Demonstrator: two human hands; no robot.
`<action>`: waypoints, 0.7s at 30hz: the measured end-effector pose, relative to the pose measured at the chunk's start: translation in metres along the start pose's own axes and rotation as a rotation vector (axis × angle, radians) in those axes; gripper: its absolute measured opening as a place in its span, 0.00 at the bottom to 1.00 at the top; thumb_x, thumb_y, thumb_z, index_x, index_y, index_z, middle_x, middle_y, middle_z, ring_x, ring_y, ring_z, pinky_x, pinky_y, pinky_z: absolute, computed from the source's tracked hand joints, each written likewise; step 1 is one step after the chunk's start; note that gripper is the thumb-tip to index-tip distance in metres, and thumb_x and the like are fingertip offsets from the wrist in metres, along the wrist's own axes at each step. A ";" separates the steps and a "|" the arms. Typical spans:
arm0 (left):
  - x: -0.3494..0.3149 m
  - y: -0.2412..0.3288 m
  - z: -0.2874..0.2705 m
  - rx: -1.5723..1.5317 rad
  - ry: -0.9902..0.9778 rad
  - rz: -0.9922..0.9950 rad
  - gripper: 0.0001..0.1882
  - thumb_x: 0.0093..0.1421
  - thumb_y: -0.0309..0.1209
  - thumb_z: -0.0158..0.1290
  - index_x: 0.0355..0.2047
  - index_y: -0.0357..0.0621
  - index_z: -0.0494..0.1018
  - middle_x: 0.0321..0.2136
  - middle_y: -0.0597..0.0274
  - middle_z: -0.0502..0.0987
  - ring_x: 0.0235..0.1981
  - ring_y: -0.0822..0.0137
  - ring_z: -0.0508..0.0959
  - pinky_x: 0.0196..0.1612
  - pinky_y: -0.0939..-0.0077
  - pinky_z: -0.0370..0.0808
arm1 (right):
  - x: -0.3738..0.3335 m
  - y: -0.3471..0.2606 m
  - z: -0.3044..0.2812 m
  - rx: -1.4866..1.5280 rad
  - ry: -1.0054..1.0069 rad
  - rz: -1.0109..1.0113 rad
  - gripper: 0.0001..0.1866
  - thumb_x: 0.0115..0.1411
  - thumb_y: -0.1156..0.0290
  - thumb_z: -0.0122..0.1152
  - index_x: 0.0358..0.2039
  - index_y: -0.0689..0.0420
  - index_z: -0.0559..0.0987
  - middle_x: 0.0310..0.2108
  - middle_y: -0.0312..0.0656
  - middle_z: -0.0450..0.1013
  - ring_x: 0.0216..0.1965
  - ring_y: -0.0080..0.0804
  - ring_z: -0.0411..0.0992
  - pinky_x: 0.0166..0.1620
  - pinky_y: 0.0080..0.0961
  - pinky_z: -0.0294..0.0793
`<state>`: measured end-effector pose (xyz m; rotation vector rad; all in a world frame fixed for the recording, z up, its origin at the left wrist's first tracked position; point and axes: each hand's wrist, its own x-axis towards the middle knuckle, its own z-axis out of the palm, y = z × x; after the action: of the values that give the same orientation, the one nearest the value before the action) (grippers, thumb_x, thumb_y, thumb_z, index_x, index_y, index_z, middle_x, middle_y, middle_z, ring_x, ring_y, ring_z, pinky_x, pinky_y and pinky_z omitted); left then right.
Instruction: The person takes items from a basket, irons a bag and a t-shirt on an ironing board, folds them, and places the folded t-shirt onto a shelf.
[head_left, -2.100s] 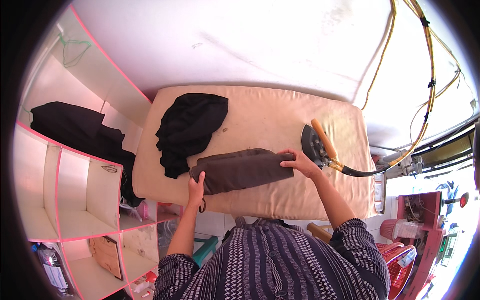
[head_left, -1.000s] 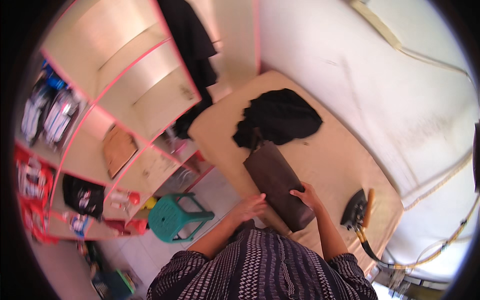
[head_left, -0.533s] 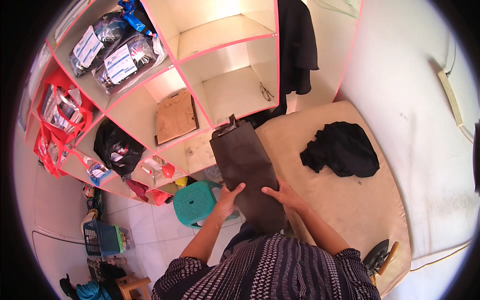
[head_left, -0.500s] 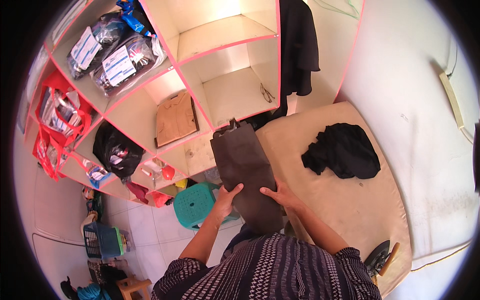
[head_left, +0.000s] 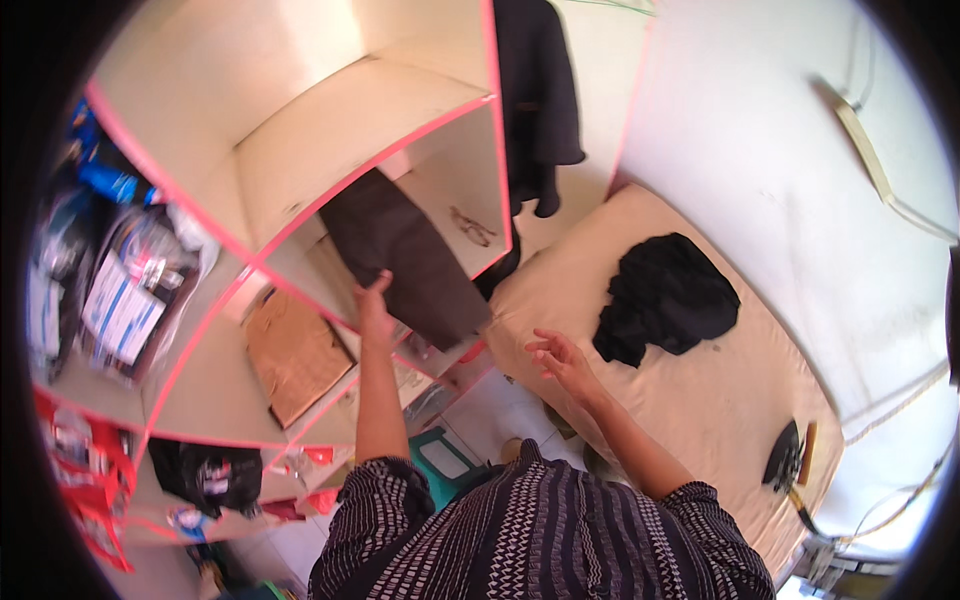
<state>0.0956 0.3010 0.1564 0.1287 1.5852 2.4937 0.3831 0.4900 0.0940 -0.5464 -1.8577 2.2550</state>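
A pair of folded dark brown trousers (head_left: 410, 260) lies partly inside a compartment of the pink-edged shelf (head_left: 375, 125), with its near end sticking out over the front edge. My left hand (head_left: 374, 308) grips its left side, thumb on top and the other fingers hidden underneath. Away from the cloth, my right hand (head_left: 562, 362) is raised over the near-left part of the padded surface (head_left: 690, 400), fingers apart, holding nothing. A thin dark wire-like item (head_left: 473, 228) rests in the same compartment, right of the trousers.
A crumpled black cloth (head_left: 675, 295) and an iron (head_left: 783, 455) rest on the beige pad. Left of the trousers, a folded tan garment (head_left: 297, 355) occupies another compartment. Filled plastic bags (head_left: 140, 295) sit farther left. Below is a green stool (head_left: 440, 465). Black clothing (head_left: 537, 100) hangs at the back.
The folded trousers have moved forward and left, from in front of my body into the shelf compartment. My right hand has let go of them. The view has shifted closer to the shelf.
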 end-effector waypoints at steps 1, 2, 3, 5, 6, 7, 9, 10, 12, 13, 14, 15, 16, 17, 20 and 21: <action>0.039 -0.006 -0.010 0.051 0.050 0.070 0.27 0.50 0.20 0.59 0.51 0.36 0.67 0.44 0.58 0.75 0.43 0.60 0.75 0.51 0.67 0.70 | -0.006 0.003 -0.007 -0.012 0.022 0.044 0.26 0.63 0.62 0.55 0.59 0.56 0.63 0.48 0.42 0.72 0.43 0.26 0.70 0.43 0.24 0.72; 0.076 -0.011 -0.021 0.152 0.097 0.064 0.27 0.47 0.19 0.58 0.50 0.35 0.67 0.43 0.57 0.75 0.41 0.60 0.74 0.48 0.68 0.71 | -0.014 0.008 -0.014 -0.020 0.041 0.088 0.24 0.64 0.64 0.54 0.59 0.57 0.65 0.46 0.41 0.73 0.41 0.25 0.71 0.43 0.23 0.72; 0.106 -0.022 -0.034 0.208 0.111 0.157 0.28 0.44 0.19 0.59 0.49 0.34 0.67 0.41 0.55 0.74 0.40 0.60 0.74 0.46 0.68 0.70 | -0.023 0.017 -0.022 -0.026 0.086 0.087 0.23 0.64 0.63 0.54 0.57 0.57 0.67 0.45 0.40 0.74 0.40 0.25 0.71 0.40 0.22 0.72; 0.159 -0.045 -0.081 0.532 0.473 0.184 0.41 0.43 0.22 0.62 0.57 0.35 0.55 0.51 0.42 0.66 0.48 0.55 0.72 0.53 0.63 0.69 | -0.044 0.041 -0.035 -0.035 0.122 0.079 0.20 0.63 0.63 0.55 0.53 0.56 0.70 0.42 0.38 0.75 0.37 0.24 0.72 0.36 0.21 0.72; 0.159 -0.058 -0.060 0.722 0.564 0.029 0.43 0.44 0.24 0.62 0.59 0.36 0.52 0.54 0.41 0.62 0.52 0.53 0.68 0.55 0.57 0.67 | -0.064 0.051 -0.050 -0.022 0.218 0.157 0.19 0.63 0.63 0.55 0.53 0.56 0.71 0.41 0.37 0.75 0.36 0.24 0.72 0.35 0.20 0.73; 0.148 -0.060 -0.033 0.920 0.646 -0.121 0.44 0.46 0.25 0.62 0.60 0.38 0.50 0.58 0.40 0.57 0.57 0.52 0.64 0.57 0.52 0.65 | -0.087 0.061 -0.064 -0.002 0.315 0.234 0.19 0.63 0.64 0.55 0.52 0.56 0.71 0.40 0.37 0.75 0.34 0.23 0.72 0.34 0.19 0.73; 0.125 -0.049 -0.014 1.279 0.687 -0.092 0.44 0.50 0.30 0.60 0.63 0.44 0.47 0.63 0.43 0.48 0.63 0.49 0.55 0.58 0.39 0.59 | -0.123 0.068 -0.072 0.067 0.445 0.295 0.19 0.62 0.65 0.55 0.52 0.56 0.71 0.39 0.37 0.75 0.33 0.22 0.72 0.32 0.18 0.73; 0.114 -0.048 -0.013 1.425 0.620 0.074 0.42 0.53 0.34 0.58 0.64 0.48 0.47 0.65 0.46 0.44 0.65 0.48 0.50 0.57 0.32 0.55 | -0.138 0.072 -0.073 0.096 0.508 0.310 0.18 0.62 0.66 0.55 0.52 0.57 0.71 0.39 0.38 0.75 0.33 0.23 0.72 0.32 0.19 0.73; 0.091 -0.047 0.009 1.648 0.411 0.248 0.39 0.58 0.42 0.52 0.66 0.56 0.47 0.67 0.53 0.40 0.68 0.48 0.44 0.56 0.22 0.47 | -0.162 0.082 -0.077 0.145 0.640 0.340 0.18 0.62 0.67 0.55 0.51 0.58 0.71 0.38 0.40 0.75 0.32 0.24 0.72 0.32 0.20 0.73; 0.072 -0.046 0.028 1.736 0.270 0.250 0.37 0.60 0.46 0.48 0.66 0.60 0.47 0.68 0.57 0.39 0.68 0.48 0.43 0.55 0.20 0.44 | -0.171 0.088 -0.079 0.176 0.670 0.336 0.18 0.62 0.67 0.55 0.51 0.58 0.71 0.38 0.39 0.75 0.32 0.24 0.72 0.31 0.20 0.73; 0.061 -0.048 0.039 1.818 0.125 0.253 0.35 0.62 0.50 0.45 0.67 0.64 0.47 0.69 0.61 0.38 0.68 0.48 0.42 0.55 0.17 0.41 | -0.179 0.093 -0.080 0.206 0.701 0.332 0.18 0.62 0.67 0.55 0.51 0.58 0.71 0.38 0.39 0.75 0.31 0.24 0.72 0.31 0.20 0.73; 0.069 -0.066 0.029 1.857 0.062 0.201 0.33 0.62 0.56 0.37 0.66 0.69 0.48 0.69 0.65 0.36 0.69 0.48 0.40 0.53 0.15 0.36 | -0.184 0.094 -0.078 0.241 0.728 0.322 0.18 0.62 0.67 0.54 0.51 0.58 0.71 0.38 0.39 0.75 0.31 0.24 0.72 0.30 0.20 0.73; 0.078 -0.075 0.011 1.908 0.081 0.158 0.33 0.62 0.57 0.37 0.66 0.69 0.48 0.69 0.64 0.37 0.69 0.49 0.40 0.53 0.15 0.36 | -0.184 0.098 -0.076 0.214 0.705 0.336 0.17 0.62 0.67 0.54 0.51 0.58 0.72 0.38 0.39 0.75 0.31 0.23 0.72 0.30 0.19 0.72; 0.085 -0.088 -0.002 1.956 0.077 0.118 0.33 0.62 0.57 0.37 0.66 0.68 0.48 0.69 0.63 0.38 0.69 0.49 0.40 0.53 0.15 0.36 | -0.180 0.094 -0.075 0.189 0.703 0.352 0.17 0.62 0.67 0.54 0.50 0.59 0.72 0.37 0.39 0.75 0.31 0.23 0.72 0.30 0.19 0.72; 0.113 -0.087 -0.027 1.987 0.005 0.029 0.34 0.62 0.58 0.35 0.66 0.68 0.48 0.69 0.61 0.40 0.69 0.49 0.40 0.52 0.14 0.36 | -0.169 0.081 -0.077 0.100 0.681 0.373 0.15 0.63 0.68 0.52 0.49 0.59 0.73 0.37 0.39 0.76 0.31 0.22 0.72 0.30 0.18 0.72; 0.116 -0.079 -0.021 2.014 0.008 -0.012 0.32 0.63 0.56 0.35 0.66 0.66 0.50 0.69 0.60 0.42 0.69 0.49 0.41 0.52 0.13 0.36 | -0.172 0.082 -0.084 0.077 0.704 0.337 0.14 0.63 0.69 0.51 0.48 0.59 0.74 0.37 0.38 0.76 0.30 0.22 0.72 0.29 0.18 0.72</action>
<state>-0.0129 0.3378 0.0731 0.2956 3.0977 -0.0088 0.5815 0.4879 0.0301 -1.4963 -1.3829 1.9072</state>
